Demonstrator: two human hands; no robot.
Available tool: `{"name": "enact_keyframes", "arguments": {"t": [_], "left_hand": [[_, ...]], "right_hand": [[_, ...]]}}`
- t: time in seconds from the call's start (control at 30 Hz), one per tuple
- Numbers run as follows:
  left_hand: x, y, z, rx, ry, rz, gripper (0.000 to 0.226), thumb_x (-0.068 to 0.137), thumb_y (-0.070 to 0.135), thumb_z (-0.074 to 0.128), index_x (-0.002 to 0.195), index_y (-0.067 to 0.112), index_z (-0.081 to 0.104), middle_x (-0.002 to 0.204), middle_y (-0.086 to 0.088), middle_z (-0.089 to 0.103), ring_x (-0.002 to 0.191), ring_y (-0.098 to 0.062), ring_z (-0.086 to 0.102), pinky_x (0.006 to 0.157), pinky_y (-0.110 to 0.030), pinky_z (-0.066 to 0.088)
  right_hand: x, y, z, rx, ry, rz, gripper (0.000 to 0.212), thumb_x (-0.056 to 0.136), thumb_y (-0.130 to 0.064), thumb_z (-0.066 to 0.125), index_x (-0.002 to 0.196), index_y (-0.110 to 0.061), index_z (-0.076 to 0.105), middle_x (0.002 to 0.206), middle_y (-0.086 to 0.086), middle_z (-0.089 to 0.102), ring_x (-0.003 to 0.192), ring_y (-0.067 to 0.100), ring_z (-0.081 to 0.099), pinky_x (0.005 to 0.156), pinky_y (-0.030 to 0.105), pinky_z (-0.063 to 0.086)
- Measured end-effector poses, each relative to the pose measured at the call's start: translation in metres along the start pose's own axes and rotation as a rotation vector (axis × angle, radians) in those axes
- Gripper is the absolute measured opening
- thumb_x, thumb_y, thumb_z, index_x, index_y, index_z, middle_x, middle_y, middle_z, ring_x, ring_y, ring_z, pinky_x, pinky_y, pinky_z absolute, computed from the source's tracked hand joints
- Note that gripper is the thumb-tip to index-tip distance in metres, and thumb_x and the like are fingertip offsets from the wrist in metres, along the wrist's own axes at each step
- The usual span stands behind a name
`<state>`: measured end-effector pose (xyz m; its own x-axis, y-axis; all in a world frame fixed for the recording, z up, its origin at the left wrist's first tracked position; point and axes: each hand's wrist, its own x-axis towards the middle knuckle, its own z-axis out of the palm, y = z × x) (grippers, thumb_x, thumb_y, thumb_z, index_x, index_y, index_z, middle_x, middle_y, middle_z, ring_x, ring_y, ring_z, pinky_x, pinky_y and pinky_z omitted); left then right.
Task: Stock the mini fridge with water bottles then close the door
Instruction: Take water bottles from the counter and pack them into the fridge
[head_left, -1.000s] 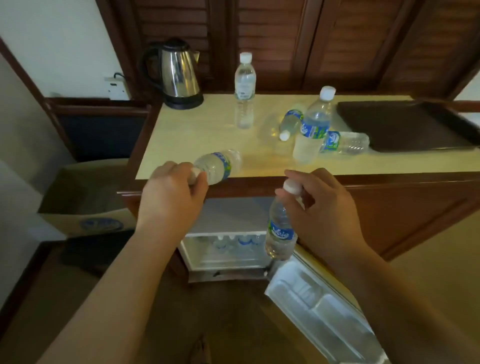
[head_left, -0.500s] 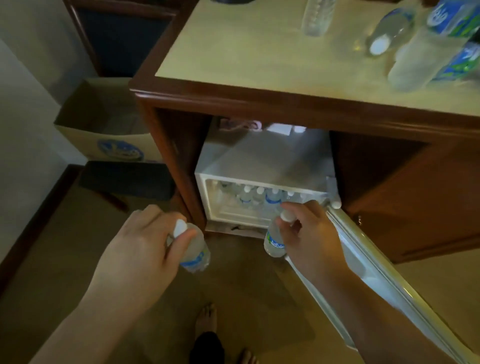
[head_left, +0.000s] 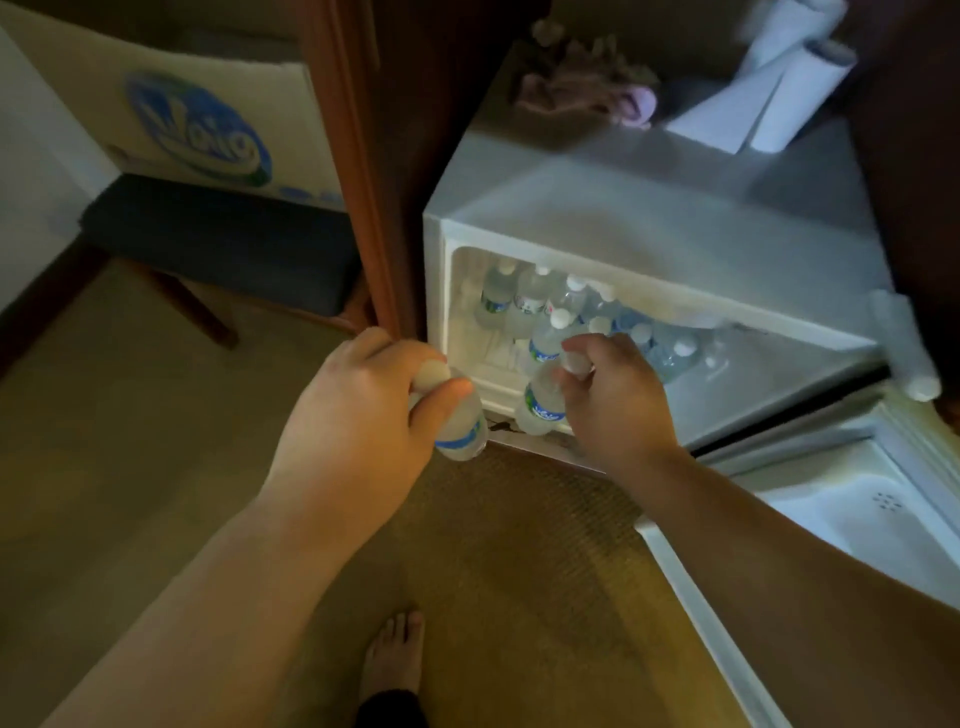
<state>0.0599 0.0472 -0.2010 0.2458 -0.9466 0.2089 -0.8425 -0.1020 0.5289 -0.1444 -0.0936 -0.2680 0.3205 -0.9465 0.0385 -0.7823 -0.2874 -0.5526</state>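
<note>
The white mini fridge stands open inside a wooden cabinet, with several water bottles standing inside. Its door is swung out to the right. My left hand grips a water bottle by its neck, just left of the fridge opening. My right hand pinches the cap of a second bottle, which hangs at the fridge's front lip.
A cardboard box sits on a dark stool to the left of the cabinet's wooden side. A pink cloth and white papers lie on the fridge top. My bare foot is on the carpet below.
Both hands have carried their bottles down from the counter to the fridge opening. The view has dropped lower and closer to the fridge.
</note>
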Motion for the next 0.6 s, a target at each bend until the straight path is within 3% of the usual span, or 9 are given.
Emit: {"name": "enact_keyframes", "arguments": {"t": [0.17, 0.33, 0.5, 0.6], "left_hand": [[0.009, -0.029, 0.041, 0.012, 0.031, -0.048, 0.024, 0.097, 0.044, 0.064, 0.103, 0.023, 0.073, 0.088, 0.008, 0.053, 0.077, -0.01, 0.052, 0.063, -0.013, 0.036], [0.008, -0.054, 0.068, 0.008, 0.022, -0.087, 0.032, 0.094, 0.042, 0.065, 0.113, 0.019, 0.075, 0.092, 0.009, 0.055, 0.08, -0.008, 0.05, 0.065, -0.008, 0.029], [0.006, -0.077, 0.084, -0.019, 0.009, -0.111, 0.033, 0.095, 0.041, 0.065, 0.118, 0.019, 0.074, 0.094, 0.01, 0.054, 0.083, -0.008, 0.052, 0.067, -0.015, 0.032], [0.005, -0.088, 0.093, -0.035, -0.011, -0.129, 0.033, 0.094, 0.039, 0.067, 0.121, 0.02, 0.073, 0.095, 0.011, 0.054, 0.085, -0.007, 0.052, 0.067, -0.016, 0.033]], "right_hand": [[0.038, 0.016, 0.049, -0.091, -0.041, -0.136, 0.029, 0.097, -0.016, 0.067, 0.125, -0.012, 0.067, 0.121, 0.013, 0.06, 0.094, 0.034, 0.066, 0.08, 0.04, 0.055], [0.082, 0.025, 0.082, -0.192, -0.068, -0.202, 0.028, 0.098, -0.014, 0.065, 0.126, -0.008, 0.066, 0.122, 0.016, 0.06, 0.095, 0.038, 0.065, 0.076, 0.035, 0.046], [0.121, 0.026, 0.117, -0.338, -0.119, -0.106, 0.03, 0.105, -0.022, 0.054, 0.135, -0.016, 0.057, 0.134, 0.01, 0.052, 0.108, 0.035, 0.06, 0.079, 0.036, 0.042], [0.135, 0.027, 0.133, -0.405, -0.118, -0.057, 0.032, 0.105, -0.019, 0.054, 0.137, -0.012, 0.055, 0.136, 0.015, 0.05, 0.11, 0.036, 0.061, 0.079, 0.037, 0.045]]}}
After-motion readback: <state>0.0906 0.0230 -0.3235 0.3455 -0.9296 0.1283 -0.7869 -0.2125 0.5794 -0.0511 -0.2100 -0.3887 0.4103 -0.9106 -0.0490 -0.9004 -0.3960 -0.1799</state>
